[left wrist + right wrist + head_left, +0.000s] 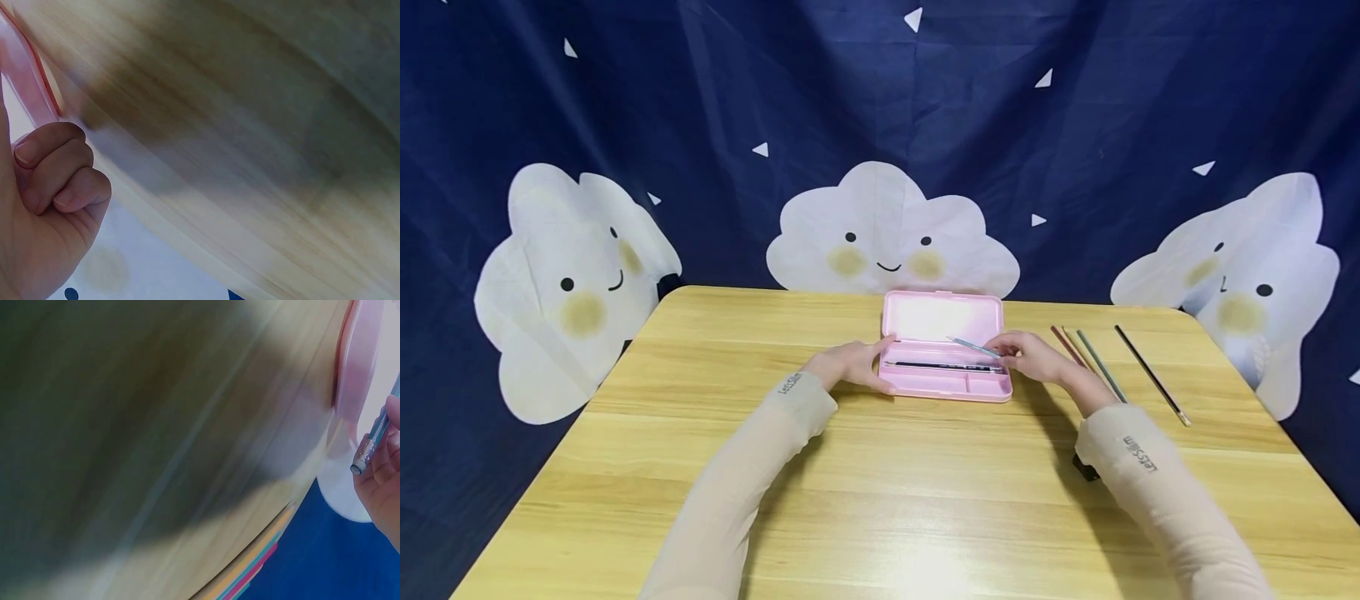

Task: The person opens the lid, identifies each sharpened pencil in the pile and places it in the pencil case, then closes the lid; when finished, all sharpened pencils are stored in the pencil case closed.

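Note:
A pink pencil case (931, 393) lies open on the table, its lid raised at the back. A dark pencil (940, 365) lies lengthwise inside it. My left hand (850, 364) holds the case's left end between spread thumb and index finger; the left wrist view shows the other fingers curled into the palm. Above the case's right part, my right hand (1032, 357) pinches a light blue pencil (973, 346) near its end, with the tip pointing left and slightly up. That pencil's metal-banded end (364, 453) shows in the right wrist view.
Right of the case, red, yellow and green pencils (1101, 365) lie close together on the wooden table (880, 492). A black pencil (1152, 375) lies apart, farther right. Behind the table's back edge hangs a dark blue curtain (715, 208) with cloud prints.

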The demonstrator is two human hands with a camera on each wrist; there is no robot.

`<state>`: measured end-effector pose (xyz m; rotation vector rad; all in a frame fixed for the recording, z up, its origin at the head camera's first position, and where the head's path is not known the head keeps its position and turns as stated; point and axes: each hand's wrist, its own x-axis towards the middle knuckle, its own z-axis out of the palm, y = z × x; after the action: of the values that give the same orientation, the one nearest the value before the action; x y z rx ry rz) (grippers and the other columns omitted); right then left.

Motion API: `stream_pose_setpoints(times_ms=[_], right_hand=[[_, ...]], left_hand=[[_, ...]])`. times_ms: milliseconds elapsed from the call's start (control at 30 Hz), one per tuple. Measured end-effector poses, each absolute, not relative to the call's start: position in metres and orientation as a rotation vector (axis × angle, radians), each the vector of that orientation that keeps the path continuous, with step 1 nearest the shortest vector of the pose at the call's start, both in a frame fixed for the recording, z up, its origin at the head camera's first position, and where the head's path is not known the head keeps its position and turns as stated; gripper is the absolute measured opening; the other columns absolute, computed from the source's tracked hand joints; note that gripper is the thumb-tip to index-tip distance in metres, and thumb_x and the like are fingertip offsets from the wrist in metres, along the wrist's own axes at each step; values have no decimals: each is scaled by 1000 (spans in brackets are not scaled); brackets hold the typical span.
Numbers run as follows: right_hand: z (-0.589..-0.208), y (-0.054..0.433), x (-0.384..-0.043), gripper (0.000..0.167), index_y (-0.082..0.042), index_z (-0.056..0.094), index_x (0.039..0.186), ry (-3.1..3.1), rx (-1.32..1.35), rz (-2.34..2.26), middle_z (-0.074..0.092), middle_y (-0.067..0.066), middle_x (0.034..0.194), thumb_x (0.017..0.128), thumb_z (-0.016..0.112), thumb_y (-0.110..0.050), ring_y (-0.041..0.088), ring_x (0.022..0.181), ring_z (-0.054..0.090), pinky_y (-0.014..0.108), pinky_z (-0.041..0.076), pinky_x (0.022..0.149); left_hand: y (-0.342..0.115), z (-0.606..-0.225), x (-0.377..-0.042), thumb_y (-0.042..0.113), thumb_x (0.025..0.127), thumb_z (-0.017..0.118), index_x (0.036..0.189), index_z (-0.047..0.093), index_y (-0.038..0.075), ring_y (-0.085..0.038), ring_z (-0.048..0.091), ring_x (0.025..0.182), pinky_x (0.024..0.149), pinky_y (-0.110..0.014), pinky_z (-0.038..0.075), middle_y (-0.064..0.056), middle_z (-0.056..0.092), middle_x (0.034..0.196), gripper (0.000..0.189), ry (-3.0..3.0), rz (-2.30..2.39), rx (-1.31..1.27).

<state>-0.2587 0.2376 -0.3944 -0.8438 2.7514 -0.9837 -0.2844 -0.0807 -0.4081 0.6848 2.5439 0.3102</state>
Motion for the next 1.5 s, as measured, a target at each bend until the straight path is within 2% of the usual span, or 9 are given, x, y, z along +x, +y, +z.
stream_pose_setpoints(times_ms=[267,567,1033,1267,1500], right_hand=[[-398,220,-265,23,11,61,101,2730,-931,-912,60,14,83,79,55,13,19,77,50,34,45,72],[-399,202,-273,25,8,64,99,2738,-1079,-785,58,13,79,76,57,14,21,76,52,36,46,72],[-404,181,-281,24,5,66,95,2728,-1175,-711,56,10,72,75,57,14,18,71,51,32,46,69],[-405,176,-283,26,3,67,96,2721,-1140,-657,52,5,71,76,55,15,16,69,47,30,43,68],[-405,171,-283,28,2,67,97,2739,-1141,-590,51,6,73,76,54,15,18,71,48,31,43,69]], left_hand=[[-80,-407,-284,65,69,64,148,-1,27,-26,37,128,104,-38,31,-18,33,143,108,2546,311,681],[-82,-407,-284,64,70,64,148,-1,27,-27,37,128,104,-37,31,-19,34,143,107,2548,312,679],[-82,-407,-283,63,70,65,148,-1,26,-27,36,129,105,-37,30,-19,32,144,108,2540,327,664],[-82,-406,-282,63,71,64,148,-1,27,-27,36,129,105,-37,30,-19,31,144,107,2542,312,664],[-80,-403,-281,63,71,64,148,-1,27,-27,37,128,104,-38,31,-20,32,143,107,2541,300,660]])
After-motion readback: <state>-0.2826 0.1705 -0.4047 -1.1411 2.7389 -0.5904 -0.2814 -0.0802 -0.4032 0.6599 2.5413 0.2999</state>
